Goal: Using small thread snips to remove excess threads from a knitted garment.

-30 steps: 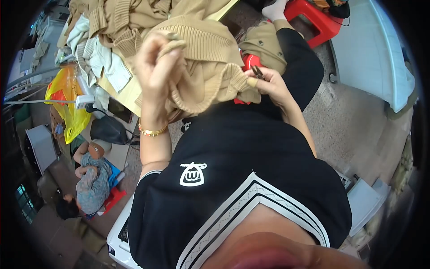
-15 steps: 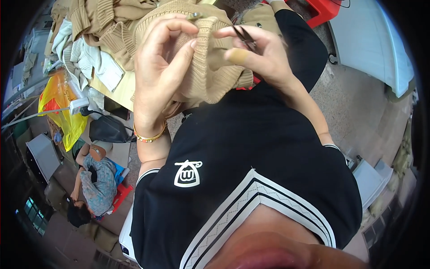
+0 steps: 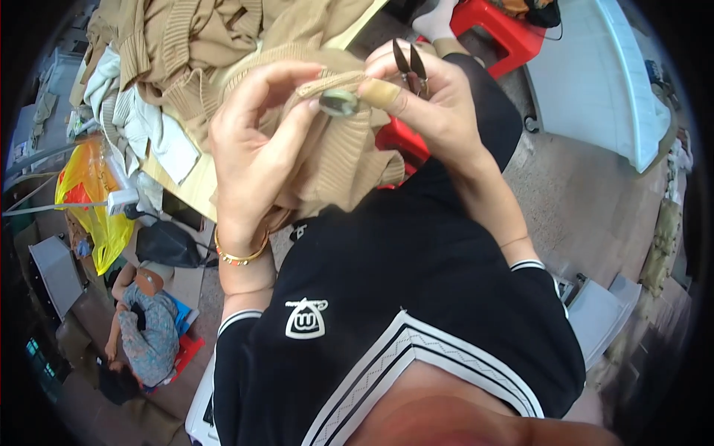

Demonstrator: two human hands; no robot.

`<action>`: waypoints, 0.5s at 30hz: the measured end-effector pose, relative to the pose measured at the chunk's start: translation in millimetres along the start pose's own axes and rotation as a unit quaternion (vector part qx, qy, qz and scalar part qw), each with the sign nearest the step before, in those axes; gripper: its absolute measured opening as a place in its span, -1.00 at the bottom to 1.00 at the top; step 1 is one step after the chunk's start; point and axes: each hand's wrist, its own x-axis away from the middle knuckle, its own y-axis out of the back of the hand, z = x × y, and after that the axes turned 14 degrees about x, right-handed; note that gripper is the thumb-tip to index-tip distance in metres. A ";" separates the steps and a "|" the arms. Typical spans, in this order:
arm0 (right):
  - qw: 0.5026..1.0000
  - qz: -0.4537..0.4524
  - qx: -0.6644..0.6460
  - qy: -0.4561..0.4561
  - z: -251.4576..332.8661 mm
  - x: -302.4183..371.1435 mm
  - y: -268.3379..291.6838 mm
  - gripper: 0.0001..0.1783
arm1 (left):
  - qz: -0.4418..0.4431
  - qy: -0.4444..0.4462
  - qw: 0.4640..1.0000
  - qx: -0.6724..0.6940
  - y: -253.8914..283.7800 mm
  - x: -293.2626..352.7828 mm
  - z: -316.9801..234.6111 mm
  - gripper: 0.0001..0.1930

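Note:
Between my hands is a tan knitted garment (image 3: 342, 160), its ribbed edge raised in a fold. My left hand (image 3: 260, 141) closes on that edge from the left, thumb against fingers. Beside the left thumb tip sits a shiny round greenish-grey disc (image 3: 338, 102); its kind is unclear. My right hand (image 3: 439, 104) pinches the other end of the edge between thumb and forefinger. Tucked in its fingers are small scissors (image 3: 411, 65), dark blades pointing up and apart. A yellowish wrap (image 3: 381, 94) covers the right thumb.
More tan knitwear (image 3: 178, 44) and a white knit piece (image 3: 149, 111) lie heaped on a wooden table (image 3: 182, 175). A yellow plastic bag (image 3: 104, 215) hangs at left. A red stool (image 3: 506, 37) stands ahead. Another person (image 3: 149, 334) sits at lower left.
The ribbed edge has turned from upright to nearly level. My right hand has come in to pinch it. The scissors' blades now point up, and the disc has moved down.

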 end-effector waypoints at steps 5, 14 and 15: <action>0.985 0.025 -0.107 -0.133 17.3 -3.8 8.1 -0.83 | 0.032 0.091 0.982 0.165 -1.2 -4.0 -15.0 -0.75; 0.936 0.045 -0.296 -0.183 -30.5 -11.2 33.9 -0.84 | 0.110 0.179 0.966 0.151 28.0 -14.0 2.8 -0.71; 0.935 0.036 -0.283 -0.211 -23.2 -13.5 33.9 -0.82 | 0.118 0.185 0.968 0.125 34.8 -11.9 6.0 -0.70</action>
